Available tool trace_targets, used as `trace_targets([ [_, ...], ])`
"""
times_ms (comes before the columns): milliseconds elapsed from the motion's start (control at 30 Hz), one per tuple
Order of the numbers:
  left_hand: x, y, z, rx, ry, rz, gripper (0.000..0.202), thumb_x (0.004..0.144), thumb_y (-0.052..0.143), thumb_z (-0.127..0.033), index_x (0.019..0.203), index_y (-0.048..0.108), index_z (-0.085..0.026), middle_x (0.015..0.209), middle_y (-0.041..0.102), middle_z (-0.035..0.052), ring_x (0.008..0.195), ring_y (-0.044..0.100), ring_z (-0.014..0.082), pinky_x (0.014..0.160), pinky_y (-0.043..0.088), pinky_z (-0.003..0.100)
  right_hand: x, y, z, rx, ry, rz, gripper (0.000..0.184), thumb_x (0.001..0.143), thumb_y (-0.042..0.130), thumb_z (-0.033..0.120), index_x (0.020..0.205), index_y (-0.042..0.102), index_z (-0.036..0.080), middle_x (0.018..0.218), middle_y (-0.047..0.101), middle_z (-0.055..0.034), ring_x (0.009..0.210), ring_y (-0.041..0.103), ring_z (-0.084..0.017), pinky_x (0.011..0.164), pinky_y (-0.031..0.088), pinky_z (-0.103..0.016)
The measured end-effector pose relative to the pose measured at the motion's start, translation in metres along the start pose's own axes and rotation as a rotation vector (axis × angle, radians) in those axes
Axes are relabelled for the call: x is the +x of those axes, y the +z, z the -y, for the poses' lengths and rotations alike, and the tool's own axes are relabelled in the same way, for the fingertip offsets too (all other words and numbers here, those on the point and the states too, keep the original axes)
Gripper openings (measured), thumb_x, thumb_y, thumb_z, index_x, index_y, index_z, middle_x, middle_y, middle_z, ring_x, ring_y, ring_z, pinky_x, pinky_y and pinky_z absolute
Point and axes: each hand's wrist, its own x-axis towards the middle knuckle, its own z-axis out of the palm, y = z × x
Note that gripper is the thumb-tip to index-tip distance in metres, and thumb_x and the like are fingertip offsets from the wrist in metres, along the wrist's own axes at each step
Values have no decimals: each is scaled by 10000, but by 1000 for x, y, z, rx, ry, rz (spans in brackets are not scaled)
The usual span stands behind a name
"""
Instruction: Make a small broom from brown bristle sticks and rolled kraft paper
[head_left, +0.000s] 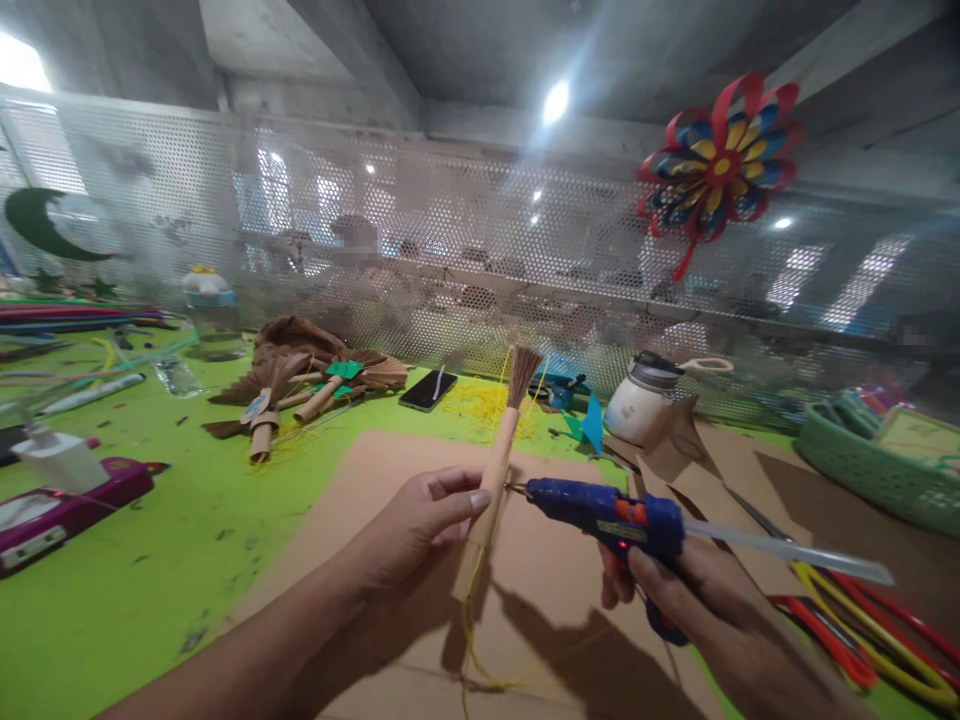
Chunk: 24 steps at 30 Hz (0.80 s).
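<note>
My left hand (442, 515) is closed around a rolled brown paper tube (496, 465), which leans upright with a fringed, brush-like top (525, 370). Yellow string (474, 610) hangs from the tube's lower end, and more strands stand beside the fringe. In my right hand (697, 590) is a blue hot glue gun (600, 510), held by its handle, with a clear glue stick (795, 550) sticking out behind. Its metal nozzle points left and is at the tube's side, close to my left thumb; whether it touches I cannot tell. Beneath both hands lies a cardboard sheet (390, 470).
Paper crafts (330, 385), a phone (429, 390) and a white jar (637, 405) stand along the back. At left is a purple power strip (112, 490). Scissors (832, 640) lie at right near a green basket (862, 465). A perforated metal screen (450, 220) rises behind.
</note>
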Motion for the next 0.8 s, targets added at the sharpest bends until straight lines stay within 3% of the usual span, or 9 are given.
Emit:
trace_targets([
  [267,0,2,-4,30,-5,-43,329,711,755,-218,1029,710,-144,951,705,104,767,623,149,726,474,241,0,-2,-4,11,-5,15,436,950,321,512,811,614,222,806,624,-61,764,568,-213,665,441,-343],
  [467,-1,3,-3,28,-10,-48,342,704,758,-220,1033,709,-138,942,708,104,737,620,146,696,472,240,3,1,-2,20,-28,-51,442,941,354,511,768,629,212,771,624,-61,716,564,-203,624,434,-330],
  [800,-1,3,-5,26,-24,-84,350,680,780,-230,1013,714,-145,923,707,91,709,608,129,696,476,229,1,-1,2,15,-30,23,429,935,379,495,747,638,209,731,618,-55,678,568,-188,580,452,-299],
])
